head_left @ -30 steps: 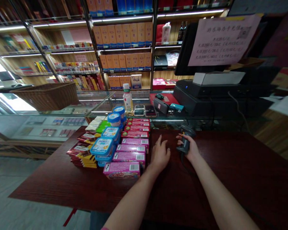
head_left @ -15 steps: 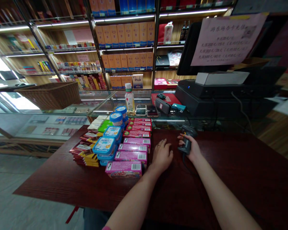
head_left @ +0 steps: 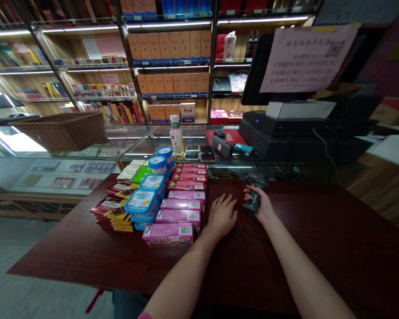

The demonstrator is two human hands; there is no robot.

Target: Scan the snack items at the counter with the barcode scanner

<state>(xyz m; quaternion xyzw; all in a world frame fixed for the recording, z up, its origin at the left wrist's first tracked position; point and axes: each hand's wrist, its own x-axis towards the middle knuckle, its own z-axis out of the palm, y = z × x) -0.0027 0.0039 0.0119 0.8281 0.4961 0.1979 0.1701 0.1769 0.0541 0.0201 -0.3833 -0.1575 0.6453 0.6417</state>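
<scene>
My left hand [head_left: 222, 215] lies flat on the dark wooden table [head_left: 96, 257], fingers stretched out, just right of the pink boxes [head_left: 177, 215]. My right hand [head_left: 263, 204] is wrapped round the grip of a black barcode scanner [head_left: 253, 199], whose cable trails down onto the table. Behind the pink boxes lie red boxes [head_left: 187, 184] in a row. To their left are blue-lidded tubs [head_left: 140, 201], several of them stacked. Farther left sit piles of dark red packets [head_left: 107, 207] and yellow packets [head_left: 122, 221], with green packs [head_left: 142, 174] and white packs [head_left: 129, 173] behind.
A drink bottle [head_left: 176, 137], two phones, one a light-framed phone [head_left: 192, 152], and a dark case [head_left: 222, 146] are on the glass counter. At the right stands a monitor with a paper sign [head_left: 306, 60]. A wicker basket [head_left: 61, 130] is at the left, with stocked shelves behind.
The view has shifted slightly, so most things appear a little farther left. Both hands keep nearly the same pose, and the scanner stays in my right hand.
</scene>
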